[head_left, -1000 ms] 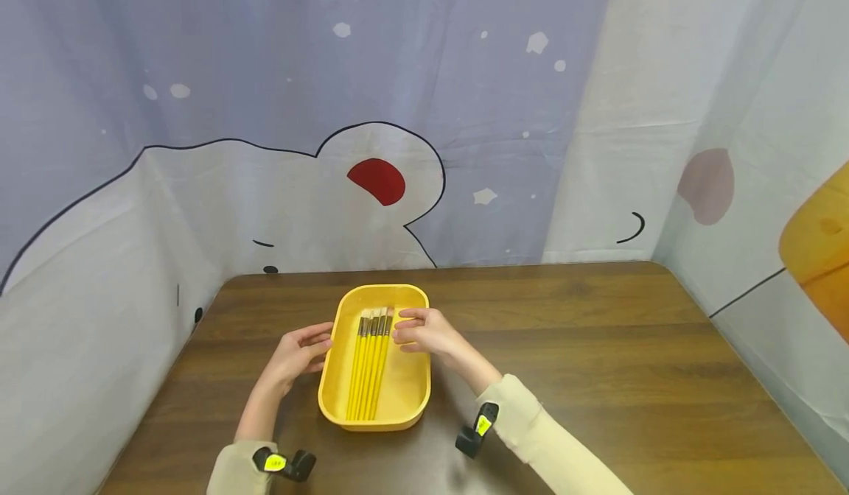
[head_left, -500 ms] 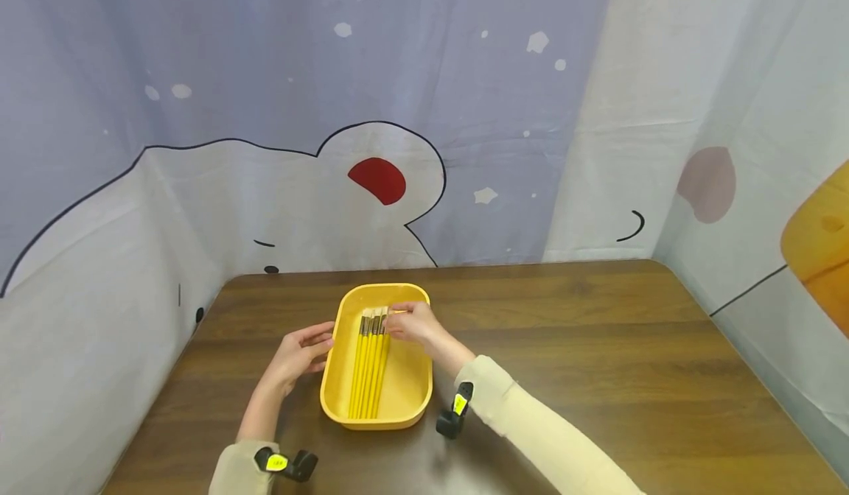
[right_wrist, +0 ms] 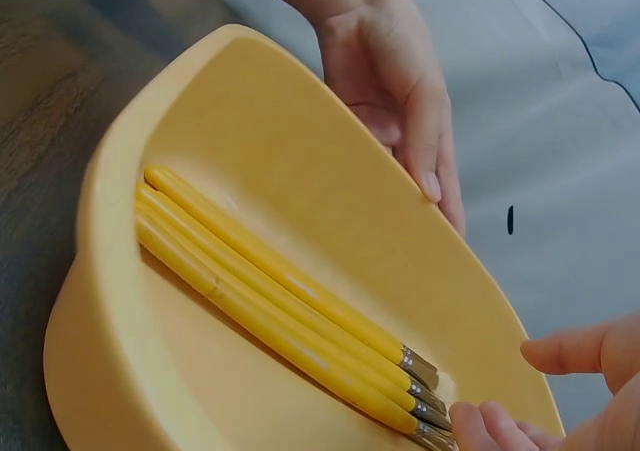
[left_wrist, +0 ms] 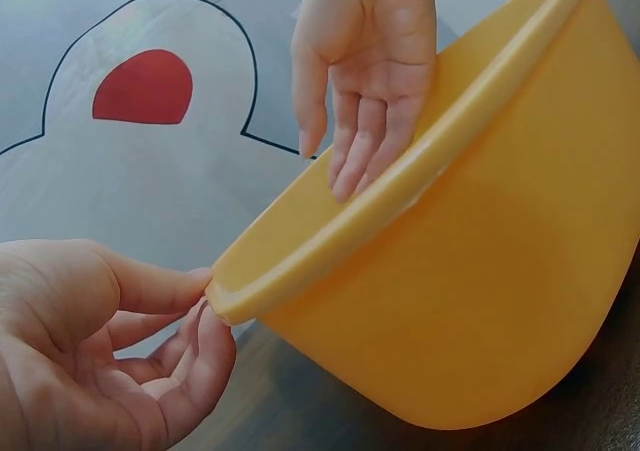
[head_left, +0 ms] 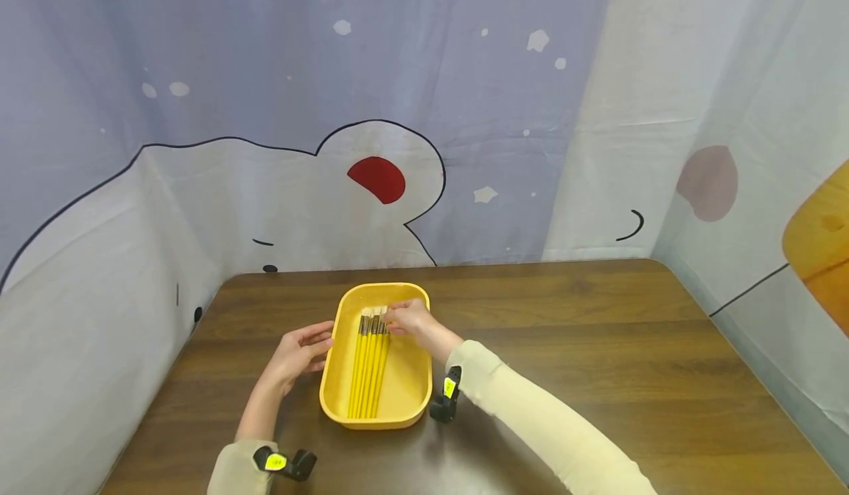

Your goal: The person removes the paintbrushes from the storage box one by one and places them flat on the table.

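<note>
On the brown wooden table (head_left: 597, 348) at lower centre, the right hand (head_left: 410, 320) has been drawn in over 1 second to the brush heads of the yellow paintbrushes (head_left: 368, 366) in the yellow tray (head_left: 404, 392), fingers curled there, while its left rim stays touched by the relaxed left hand (head_left: 298, 351), suggesting tidying.

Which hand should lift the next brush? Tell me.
Probably the right hand: its fingers already sit at the brushes' bristle ends inside the tray. The left hand only touches the tray's outer rim.

Our left hand (head_left: 300, 355) sits relaxed, fingers loosely curled; our right hand (head_left: 410, 320) reaches forward, fingertips (right_wrist: 478, 423) angled down, arm extended.
</note>
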The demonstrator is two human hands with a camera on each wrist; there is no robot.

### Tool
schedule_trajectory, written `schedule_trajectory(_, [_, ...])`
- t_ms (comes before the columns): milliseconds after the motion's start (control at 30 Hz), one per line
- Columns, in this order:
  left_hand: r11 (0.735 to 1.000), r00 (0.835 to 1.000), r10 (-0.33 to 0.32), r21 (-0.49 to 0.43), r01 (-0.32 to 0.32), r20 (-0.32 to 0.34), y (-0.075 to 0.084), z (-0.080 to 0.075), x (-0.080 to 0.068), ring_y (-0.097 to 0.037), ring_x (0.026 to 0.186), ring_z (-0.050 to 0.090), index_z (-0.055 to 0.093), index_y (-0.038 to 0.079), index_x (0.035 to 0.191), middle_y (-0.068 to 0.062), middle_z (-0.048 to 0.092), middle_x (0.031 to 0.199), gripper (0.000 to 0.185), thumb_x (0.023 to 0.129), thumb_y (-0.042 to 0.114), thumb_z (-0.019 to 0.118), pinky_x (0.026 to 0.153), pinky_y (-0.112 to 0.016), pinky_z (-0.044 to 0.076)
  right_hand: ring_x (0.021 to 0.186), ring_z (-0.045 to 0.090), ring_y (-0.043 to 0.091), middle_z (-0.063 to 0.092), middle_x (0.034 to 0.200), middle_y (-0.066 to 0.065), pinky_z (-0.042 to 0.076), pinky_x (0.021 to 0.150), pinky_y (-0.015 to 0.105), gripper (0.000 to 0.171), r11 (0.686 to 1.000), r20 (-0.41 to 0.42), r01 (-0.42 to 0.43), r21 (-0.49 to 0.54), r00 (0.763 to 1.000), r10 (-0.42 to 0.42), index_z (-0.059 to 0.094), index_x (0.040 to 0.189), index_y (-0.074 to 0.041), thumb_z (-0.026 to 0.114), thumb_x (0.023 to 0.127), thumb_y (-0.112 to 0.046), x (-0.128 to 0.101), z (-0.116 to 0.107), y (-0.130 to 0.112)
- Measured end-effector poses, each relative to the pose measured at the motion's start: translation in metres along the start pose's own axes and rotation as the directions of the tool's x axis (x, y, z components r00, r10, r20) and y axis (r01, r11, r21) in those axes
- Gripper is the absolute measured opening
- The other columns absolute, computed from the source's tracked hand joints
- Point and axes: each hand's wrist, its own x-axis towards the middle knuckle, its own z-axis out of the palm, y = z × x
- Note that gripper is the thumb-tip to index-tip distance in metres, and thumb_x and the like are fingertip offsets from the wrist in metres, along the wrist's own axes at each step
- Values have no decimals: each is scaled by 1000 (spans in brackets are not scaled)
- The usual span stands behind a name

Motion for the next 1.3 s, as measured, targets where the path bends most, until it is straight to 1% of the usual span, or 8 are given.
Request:
schedule_trajectory(233, [1000,1000,-3,5,3,4,0,1,-1,-22,105,61,45,0,141,-25,51,133,47,97,13,56,81,-34,58,90,68,23,60,126,18,57,77,30,45,1000,-44,20,-17,999,-21,56,122,9,70,82,-6,26,5,21])
schedule_trajectory(367, [1000,1000,-6,-1,6,2,1,0,-1,-21,103,62,45,0,141,-25,51,134,47,97,13,56,79,-31,58,56,55,14,60,75,9,46,50,25,12,996,-114,19,-87,993,-29,58,80,5,66,83,-3,24,11,19])
schedule_trajectory(500, [1000,1000,-8,-11,8,4,1,-1,-1,-21,103,62,45,0,141,-26,51,134,47,97,12,57,80,-32,58,41,35,12,36,50,1,27,41,25,33,991,-163,-7,-135,986,-15,37,60,-8,56,82,6,13,14,12])
schedule_trajectory(667, [1000,1000,-9,-14,9,4,1,0,-1,-20,104,62,45,0,141,-25,51,134,47,97,12,56,81,-33,58,45,47,15,48,64,7,40,43,26,6,995,-165,26,-99,985,-42,50,83,3,54,79,6,80,16,62])
schedule_trajectory(767, [1000,1000,-8,-12,8,7,1,0,0,-20,105,62,45,1,141,-24,51,134,47,97,13,56,81,-32,58,55,59,19,55,82,15,51,50,29,32,998,-141,-1,-66,990,-8,50,108,10,59,79,5,125,16,91])
schedule_trajectory(967, [1000,1000,-5,-17,6,9,1,2,-1,-19,103,62,45,1,141,-25,51,134,47,97,13,56,81,-33,58,52,52,18,54,68,12,48,50,27,28,976,-182,-26,-216,983,-14,58,97,12,71,73,6,53,13,39])
schedule_trajectory(1067, [1000,1000,-8,-16,8,10,1,3,-2,-17,101,62,45,1,141,-25,51,134,47,97,13,57,81,-33,58,64,62,19,64,83,14,54,56,26,30,969,-202,-28,-247,979,-23,61,101,11,74,74,7,20,14,22])
schedule_trajectory(1300, [1000,1000,-8,-27,8,7,1,6,-2,-15,99,62,45,0,140,-25,52,134,47,97,13,57,80,-32,58,90,70,27,64,116,22,59,73,31,46,987,-220,-57,-153,975,23,60,117,10,76,74,8,15,15,23])
